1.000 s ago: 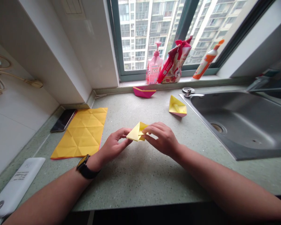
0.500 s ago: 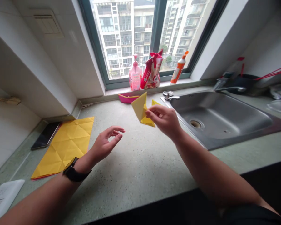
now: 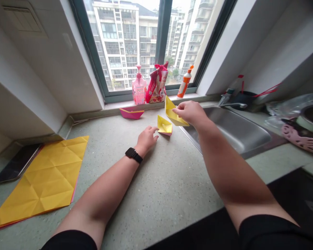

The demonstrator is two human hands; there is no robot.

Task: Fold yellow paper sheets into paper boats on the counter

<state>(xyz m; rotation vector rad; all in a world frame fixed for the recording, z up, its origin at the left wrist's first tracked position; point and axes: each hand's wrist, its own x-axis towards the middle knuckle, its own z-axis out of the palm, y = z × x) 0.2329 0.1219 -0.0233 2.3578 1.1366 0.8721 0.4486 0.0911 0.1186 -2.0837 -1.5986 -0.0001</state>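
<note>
My right hand [image 3: 191, 113] pinches a yellow folded paper boat [image 3: 176, 118] by its inner part, above the counter beside the sink's left edge. A second, smaller-looking yellow paper boat [image 3: 165, 129] with a pinkish underside stands on the counter. At its left end is my left hand [image 3: 146, 140], index finger stretched toward it and thumb apart, holding nothing; whether the fingertip touches the paper I cannot tell. A pink paper boat [image 3: 132, 114] with a yellow rim rests farther back, by the window ledge.
Creased yellow paper sheets [image 3: 49, 173] lie at the left, beside a dark phone [image 3: 15, 165]. On the sill stand a pink pump bottle [image 3: 139, 86], a red bag [image 3: 157, 85] and an orange bottle [image 3: 185, 83]. A steel sink [image 3: 229, 130] is on the right.
My left hand has moved forward and right to the yellow boat on the counter. The right hand has moved slightly back toward the window with its boat. The view has shifted right.
</note>
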